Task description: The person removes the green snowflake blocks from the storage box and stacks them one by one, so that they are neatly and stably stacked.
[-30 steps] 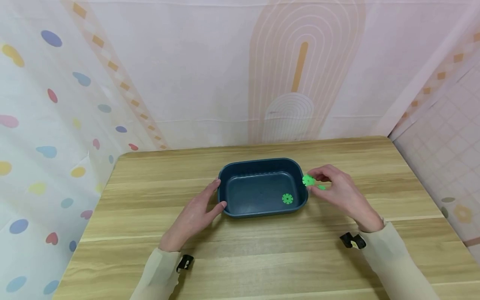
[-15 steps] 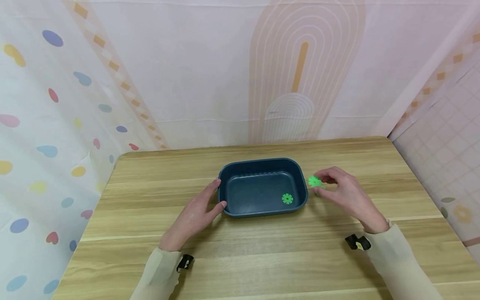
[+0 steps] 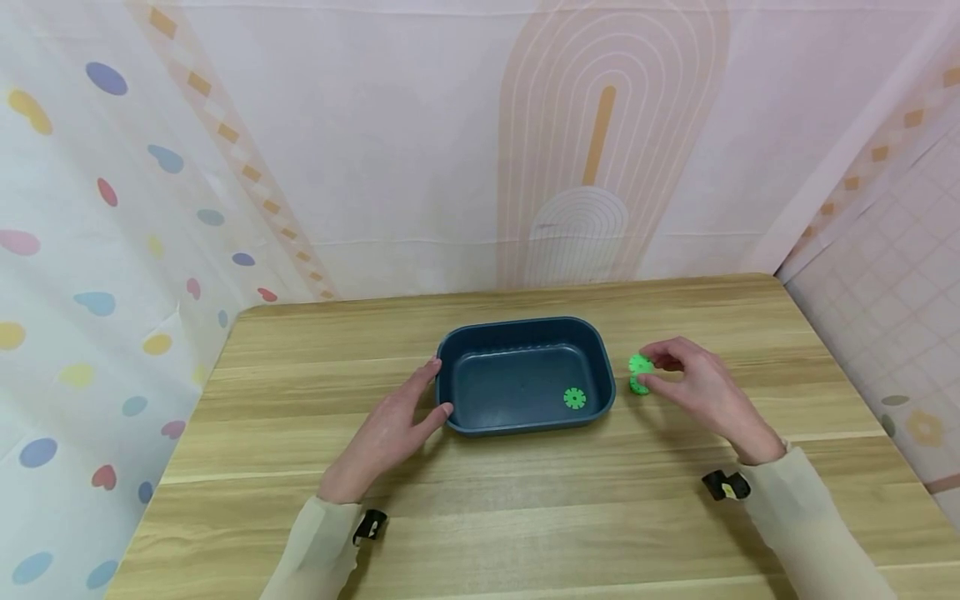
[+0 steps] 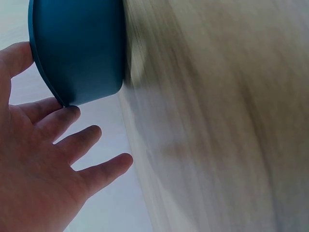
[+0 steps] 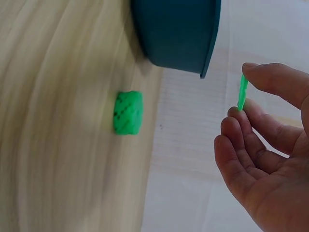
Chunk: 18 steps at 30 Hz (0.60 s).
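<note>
A dark blue bin [image 3: 525, 431] sits mid-table, and one green notched disc [image 3: 574, 398] lies inside it. My left hand [image 3: 386, 437] rests at the bin's left end, thumb and fingertips against the rim, fingers fairly straight. To the right of the bin, my right hand [image 3: 701, 390] pinches another green disc [image 3: 641, 363] between thumb and fingertips. In the right wrist view this pinched disc [image 5: 243, 93] shows edge-on, raised off the table. A short stack of green discs [image 5: 128, 113] stands on the table nearby; from the head view it is partly hidden by the held disc and fingers.
The wooden table [image 3: 525, 517] reaches back to a patterned curtain [image 3: 420, 150]. Another curtain [image 3: 900, 275] borders its right side. Black wrist devices [image 3: 726, 485] sit at both sleeves.
My right hand has drawn back to the right from the bin's right rim, the pinched disc still between its fingers. The left hand and bin have stayed put.
</note>
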Available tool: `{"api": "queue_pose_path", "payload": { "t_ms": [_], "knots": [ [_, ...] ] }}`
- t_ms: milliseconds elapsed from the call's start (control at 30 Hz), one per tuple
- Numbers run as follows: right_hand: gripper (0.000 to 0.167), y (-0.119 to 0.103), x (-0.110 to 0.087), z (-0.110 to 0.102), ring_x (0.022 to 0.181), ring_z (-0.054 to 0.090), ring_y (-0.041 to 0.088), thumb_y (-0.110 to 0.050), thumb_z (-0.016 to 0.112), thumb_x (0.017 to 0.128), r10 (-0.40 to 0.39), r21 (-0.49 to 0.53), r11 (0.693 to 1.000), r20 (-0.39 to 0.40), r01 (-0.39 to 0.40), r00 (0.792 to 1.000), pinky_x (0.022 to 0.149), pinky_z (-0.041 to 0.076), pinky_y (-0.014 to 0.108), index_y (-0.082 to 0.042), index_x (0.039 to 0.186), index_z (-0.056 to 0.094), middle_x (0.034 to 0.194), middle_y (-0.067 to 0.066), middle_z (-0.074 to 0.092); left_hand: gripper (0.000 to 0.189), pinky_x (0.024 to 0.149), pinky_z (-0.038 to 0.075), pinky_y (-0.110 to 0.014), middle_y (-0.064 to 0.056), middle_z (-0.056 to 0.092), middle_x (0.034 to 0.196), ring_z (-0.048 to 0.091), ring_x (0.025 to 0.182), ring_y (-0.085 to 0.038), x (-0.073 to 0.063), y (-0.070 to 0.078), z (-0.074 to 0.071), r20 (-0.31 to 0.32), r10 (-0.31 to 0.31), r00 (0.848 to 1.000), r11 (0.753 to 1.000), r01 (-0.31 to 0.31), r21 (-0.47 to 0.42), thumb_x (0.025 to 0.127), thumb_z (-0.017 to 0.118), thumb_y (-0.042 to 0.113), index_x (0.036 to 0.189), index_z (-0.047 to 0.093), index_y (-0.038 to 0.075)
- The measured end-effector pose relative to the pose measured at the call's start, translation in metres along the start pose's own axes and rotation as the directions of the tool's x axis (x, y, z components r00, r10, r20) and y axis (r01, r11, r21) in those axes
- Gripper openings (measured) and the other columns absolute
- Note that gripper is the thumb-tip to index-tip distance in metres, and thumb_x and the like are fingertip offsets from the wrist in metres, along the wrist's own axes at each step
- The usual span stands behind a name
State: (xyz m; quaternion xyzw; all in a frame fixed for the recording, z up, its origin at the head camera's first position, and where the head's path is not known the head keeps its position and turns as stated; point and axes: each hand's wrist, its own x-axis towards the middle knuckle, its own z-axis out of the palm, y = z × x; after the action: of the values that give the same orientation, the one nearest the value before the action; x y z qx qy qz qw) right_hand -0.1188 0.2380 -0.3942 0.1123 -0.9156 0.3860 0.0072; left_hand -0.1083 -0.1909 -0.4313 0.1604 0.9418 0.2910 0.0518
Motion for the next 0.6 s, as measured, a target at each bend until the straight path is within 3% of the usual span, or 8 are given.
{"api": "queue_pose_path", "payload": {
  "t_ms": [300, 600],
  "knots": [
    [0.037, 0.01, 0.001, -0.001, 0.107, 0.066, 0.037, -0.007, 0.076, 0.094, -0.018, -0.016, 1.0, 0.008, 0.019, 1.0, 0.095, 0.054, 0.055, 0.007, 0.126, 0.067, 0.12, 0.022, 0.066, 0.075, 0.115, 0.037, -0.06, -0.013, 0.033, 0.167, 0.039, 0.148, -0.038, 0.0, 0.0, 0.0, 0.004, -0.007, 1.0, 1.0, 0.007, -0.003, 0.105, 0.057, 0.048, 0.165, 0.028, 0.013],
    [0.031, 0.019, 0.004, -0.001, 0.102, 0.065, 0.033, -0.009, 0.078, 0.092, -0.027, -0.062, 0.998, 0.029, 0.028, 0.999, 0.092, 0.054, 0.051, 0.004, 0.12, 0.071, 0.114, 0.018, 0.068, 0.075, 0.115, 0.037, -0.06, -0.013, 0.033, 0.167, 0.039, 0.148, -0.038, 0.0, -0.001, 0.0, 0.0, 0.003, 1.0, 1.0, -0.003, 0.0, 0.105, 0.057, 0.047, 0.165, 0.029, 0.012]
  ]
}}
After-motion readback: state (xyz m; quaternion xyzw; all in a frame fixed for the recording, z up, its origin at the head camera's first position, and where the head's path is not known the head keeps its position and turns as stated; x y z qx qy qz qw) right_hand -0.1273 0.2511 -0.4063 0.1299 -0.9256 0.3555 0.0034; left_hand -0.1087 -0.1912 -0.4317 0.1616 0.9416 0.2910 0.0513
